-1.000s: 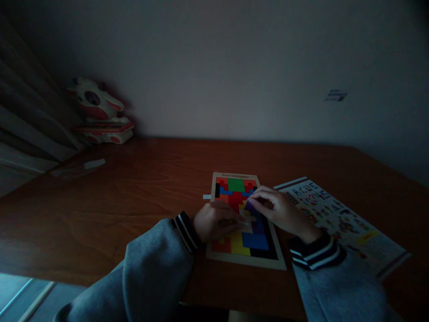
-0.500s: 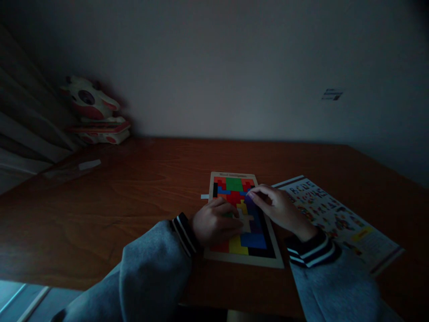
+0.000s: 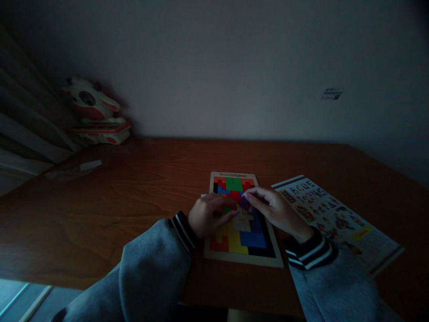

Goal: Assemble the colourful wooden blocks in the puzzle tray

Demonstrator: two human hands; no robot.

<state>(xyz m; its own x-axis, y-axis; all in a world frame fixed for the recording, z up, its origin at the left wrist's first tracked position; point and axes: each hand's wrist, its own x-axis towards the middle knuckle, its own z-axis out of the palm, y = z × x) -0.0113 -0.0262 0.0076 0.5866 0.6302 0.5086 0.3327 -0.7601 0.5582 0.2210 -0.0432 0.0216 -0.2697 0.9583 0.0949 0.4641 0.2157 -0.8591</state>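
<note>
A wooden puzzle board [image 3: 214,256] filled with coloured block pieces lies on the brown table [image 3: 134,201] in front of me. My right hand [image 3: 276,210] pinches a small purple piece [image 3: 244,204] just above the board's middle. My left hand [image 3: 209,217] rests on the board's left side, fingers curled over some pieces; whether it grips one is hard to tell in the dim light. A pale bare gap [image 3: 241,222] shows in the board between my hands.
A printed colour sheet [image 3: 338,219] lies right of the board. A red and white toy [image 3: 95,114] stands at the far left corner by the wall. A small white strip [image 3: 89,165] lies on the table's left part. The room is dark.
My right hand has lifted the purple piece off the board, which leaves a bare gap. My left hand has shifted slightly up and to the left.
</note>
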